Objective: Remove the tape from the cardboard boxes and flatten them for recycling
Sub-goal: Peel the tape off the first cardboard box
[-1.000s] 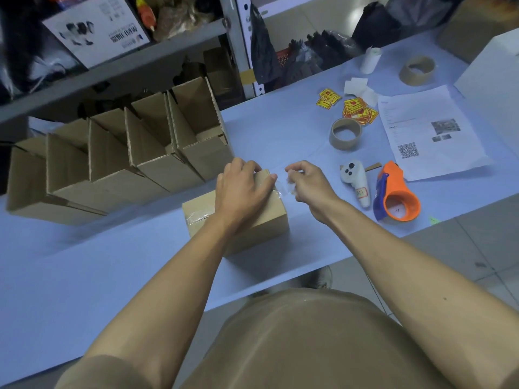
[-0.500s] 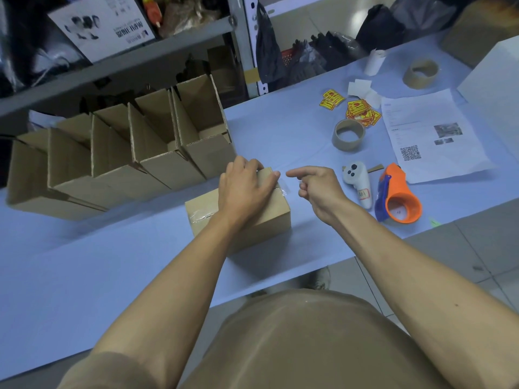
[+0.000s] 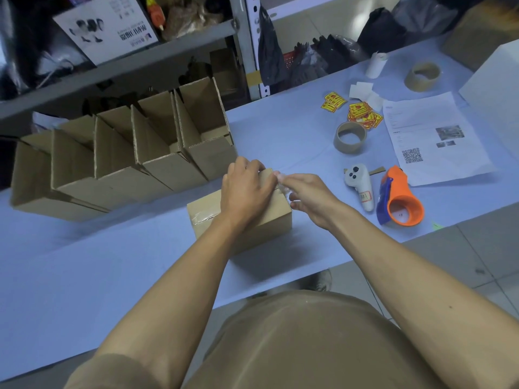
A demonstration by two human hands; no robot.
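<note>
A small closed cardboard box lies on the blue table in front of me. My left hand rests on its top, with the fingers curled over the far edge. At the box's right end my right hand pinches a crinkled strip of clear tape that still touches the box. More clear tape wraps the box's left end.
A row of several open cardboard boxes stands just behind. To the right lie a white controller, an orange tape dispenser, two tape rolls, yellow stickers and a printed sheet. Shelving runs along the back.
My right hand drew away from the box, pointed its index finger, and has now come back to the box's right end and taken the tape. The left hand stayed on the box.
</note>
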